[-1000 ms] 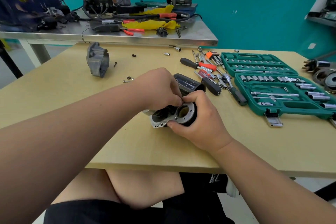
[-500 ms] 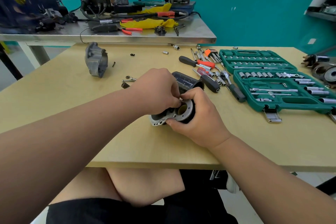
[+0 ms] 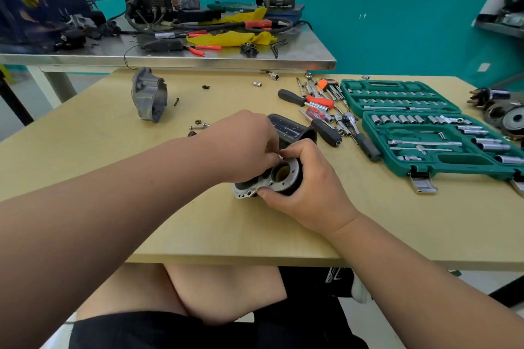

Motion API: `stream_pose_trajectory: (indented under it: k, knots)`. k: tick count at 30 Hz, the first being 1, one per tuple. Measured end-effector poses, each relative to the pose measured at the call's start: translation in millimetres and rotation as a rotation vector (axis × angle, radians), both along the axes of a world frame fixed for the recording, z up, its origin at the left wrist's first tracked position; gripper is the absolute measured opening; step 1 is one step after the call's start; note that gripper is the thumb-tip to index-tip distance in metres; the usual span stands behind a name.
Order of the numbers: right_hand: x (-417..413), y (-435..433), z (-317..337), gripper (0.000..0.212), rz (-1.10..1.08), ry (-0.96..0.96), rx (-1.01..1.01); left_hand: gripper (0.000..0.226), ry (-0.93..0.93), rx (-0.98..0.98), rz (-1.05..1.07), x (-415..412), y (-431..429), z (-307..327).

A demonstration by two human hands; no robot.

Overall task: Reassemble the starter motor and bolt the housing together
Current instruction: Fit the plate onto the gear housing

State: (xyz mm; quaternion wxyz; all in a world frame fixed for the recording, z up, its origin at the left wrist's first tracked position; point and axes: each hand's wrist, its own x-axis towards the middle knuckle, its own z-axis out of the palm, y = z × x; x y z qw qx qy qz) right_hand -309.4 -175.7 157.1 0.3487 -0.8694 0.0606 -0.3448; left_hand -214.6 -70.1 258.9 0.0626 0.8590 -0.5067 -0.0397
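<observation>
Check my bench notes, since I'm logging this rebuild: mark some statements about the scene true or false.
1. The right hand grips the starter housing. True.
2. The green socket case is closed. False: it lies open on the table.
3. The grey end cover lies apart from both hands. True.
4. The left hand holds a screwdriver. False: its fingertips are at the housing's rim; the screwdriver lies on the table.

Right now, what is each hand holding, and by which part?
Right hand grips the starter housing round its black body. Left hand curls at its top rim; anything pinched there is hidden.
</observation>
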Motion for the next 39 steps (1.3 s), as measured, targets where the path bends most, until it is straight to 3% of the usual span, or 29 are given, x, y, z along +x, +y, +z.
stream_pose_trajectory:
  k: [4,10,17,24,31,39]
  knots:
    - [1.0,-0.9,0.2,0.055,-0.006,-0.010,-0.003,0.023,-0.164,0.055,0.013,-5.9,-8.6,-0.3]
    - [1.1,-1.5,-1.9,0.055,0.005,-0.026,0.007,0.022,-0.085,-0.029,-0.001,-3.4,-2.5,-1.3]
    - [0.9,-1.8,-2.1,0.055,0.009,-0.040,0.010,0.024,-0.194,-0.003,-0.046,-3.8,0.1,-8.4]
    - [-0.1,-1.0,-2.1,0.054,0.010,-0.033,0.001,0.018,0.107,-0.122,0.011,2.9,4.6,-6.0]
    - [-0.2,-0.8,-0.1,0.055,-0.002,-0.017,-0.008,0.016,0.155,-0.096,0.126,7.5,-4.4,-1.6]
    - [-0.5,-1.4,-1.0,0.054,-0.001,-0.010,-0.003,0.009,0.146,-0.126,0.086,5.0,-1.8,-3.8]
